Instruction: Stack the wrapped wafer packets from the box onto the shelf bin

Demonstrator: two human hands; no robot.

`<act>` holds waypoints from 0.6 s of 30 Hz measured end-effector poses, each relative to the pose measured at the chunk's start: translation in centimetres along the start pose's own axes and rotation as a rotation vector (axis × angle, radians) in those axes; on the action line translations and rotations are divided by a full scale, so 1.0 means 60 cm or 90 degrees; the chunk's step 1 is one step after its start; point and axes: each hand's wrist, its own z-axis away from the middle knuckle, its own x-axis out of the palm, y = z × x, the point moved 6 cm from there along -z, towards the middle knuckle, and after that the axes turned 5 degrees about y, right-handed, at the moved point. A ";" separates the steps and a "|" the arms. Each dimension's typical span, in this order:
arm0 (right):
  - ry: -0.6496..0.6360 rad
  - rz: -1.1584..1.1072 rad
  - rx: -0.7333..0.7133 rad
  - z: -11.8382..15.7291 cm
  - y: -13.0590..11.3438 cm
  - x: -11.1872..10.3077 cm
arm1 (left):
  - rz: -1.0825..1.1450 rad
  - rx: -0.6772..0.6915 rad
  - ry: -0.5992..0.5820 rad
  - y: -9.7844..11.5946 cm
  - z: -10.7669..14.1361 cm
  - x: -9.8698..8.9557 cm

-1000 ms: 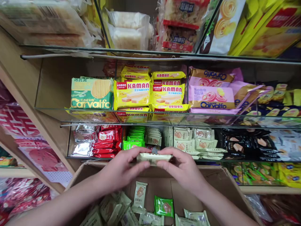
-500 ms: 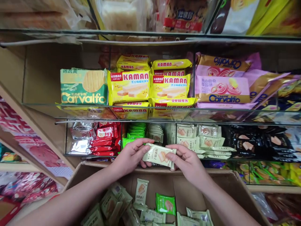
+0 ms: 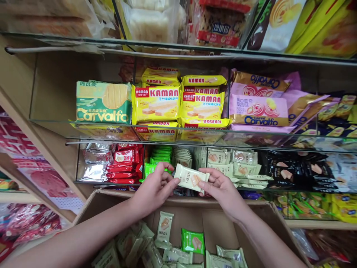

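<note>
A small cream-coloured snack packet (image 3: 191, 178) is held level above the back edge of a cardboard box. My right hand (image 3: 220, 188) pinches its right end between thumb and fingers. At the packet's left end is my left hand (image 3: 156, 188), its fingers apart and curved, the thumb tip at the packet's corner. Inside the box (image 3: 220, 219) lie several cream packets (image 3: 164, 227) and one green packet (image 3: 193, 241). Behind the hands, the lower shelf holds rows of cream packets (image 3: 245, 169), green packets (image 3: 161, 154) and red packets (image 3: 125, 163).
Yellow KAMAN packs (image 3: 156, 104), a green Carvalfo pack (image 3: 103, 102) and pink Carvalfo packs (image 3: 258, 108) fill the shelf above. A glass shelf edge (image 3: 178, 139) runs above the hands. Black packets (image 3: 287, 169) lie at the right.
My left hand has loosened from the packet, its fingers spreading and moving slightly left. The packet remains in my right hand. The view has shifted a little.
</note>
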 end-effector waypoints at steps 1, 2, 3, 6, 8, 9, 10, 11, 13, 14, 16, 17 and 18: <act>0.019 -0.007 -0.009 -0.001 -0.001 -0.004 | -0.098 0.037 0.007 0.006 0.008 -0.005; 0.032 -0.012 -0.016 -0.002 -0.001 -0.008 | -0.207 0.072 -0.002 0.010 0.017 -0.007; 0.041 -0.016 -0.024 -0.002 0.000 -0.011 | -0.316 0.102 -0.025 0.012 0.025 -0.007; 0.042 -0.028 -0.036 -0.004 0.005 -0.014 | -0.572 0.174 -0.130 0.006 0.045 0.000; 0.032 -0.021 -0.029 -0.004 0.008 -0.013 | -0.662 0.215 -0.180 0.002 0.052 0.005; 0.028 -0.015 -0.025 -0.004 0.009 -0.012 | -0.684 0.234 -0.192 0.002 0.055 0.006; 0.026 -0.011 -0.022 -0.003 0.009 -0.010 | -0.693 0.252 -0.199 0.004 0.057 0.006; 0.026 -0.011 -0.023 -0.002 0.007 -0.008 | -0.691 0.268 -0.204 0.008 0.058 0.005; 0.030 -0.029 -0.031 0.003 0.002 -0.004 | -0.676 0.297 -0.216 0.019 0.062 0.001; 0.032 -0.037 -0.036 0.005 -0.001 -0.001 | -0.671 0.305 -0.220 0.024 0.063 -0.003; 0.033 -0.031 -0.041 0.008 -0.003 0.004 | -0.664 0.312 -0.224 0.031 0.064 -0.012; 0.032 -0.015 -0.039 0.008 -0.002 0.007 | -0.661 0.313 -0.223 0.032 0.063 -0.015; 0.034 0.011 -0.034 0.006 0.000 0.008 | -0.657 0.315 -0.223 0.032 0.061 -0.018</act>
